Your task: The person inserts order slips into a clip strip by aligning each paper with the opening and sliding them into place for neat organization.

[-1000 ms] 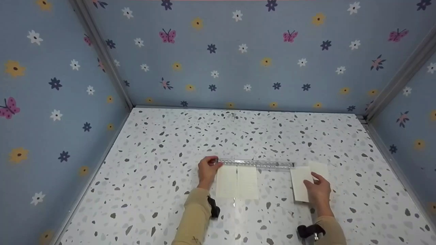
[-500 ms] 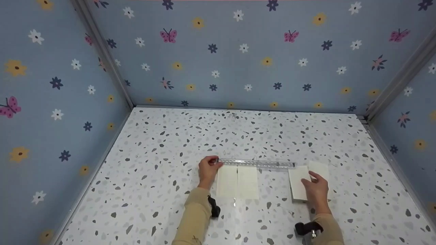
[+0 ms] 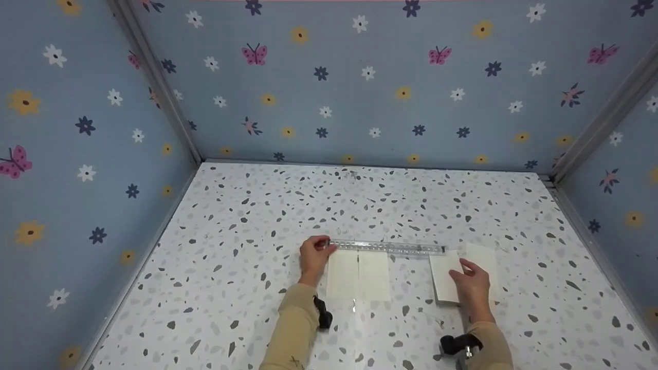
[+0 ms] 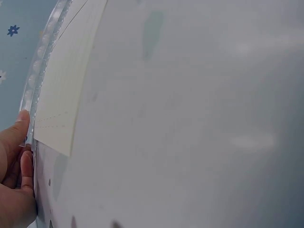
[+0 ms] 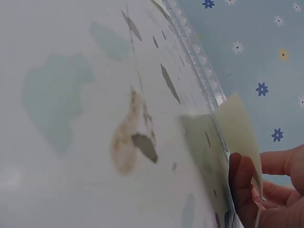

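Note:
A clear plastic ruler point(image 3: 388, 247) with a row of round holes lies crosswise on the table. My left hand point(image 3: 314, 261) pinches its left end between thumb and fingers, as the left wrist view also shows. Below the ruler, two cream paper slips point(image 3: 343, 276) lie side by side, their top edges along it. My right hand point(image 3: 473, 288) pinches another cream paper slip point(image 3: 443, 277), which stands tilted with its left edge raised near the ruler's right end. A further cream paper slip point(image 3: 483, 257) lies behind the right hand, partly covered by it.
The speckled white table point(image 3: 247, 216) is enclosed by blue panels point(image 3: 360, 92) with a flower and butterfly pattern. Grey metal posts point(image 3: 154, 82) stand at the corners. A black wrist mount point(image 3: 323, 313) sits on each sleeve.
My right hand has moved slightly left with its paper slip, nearing the ruler's right end and uncovering more of the slip behind. The left hand and ruler have stayed in place.

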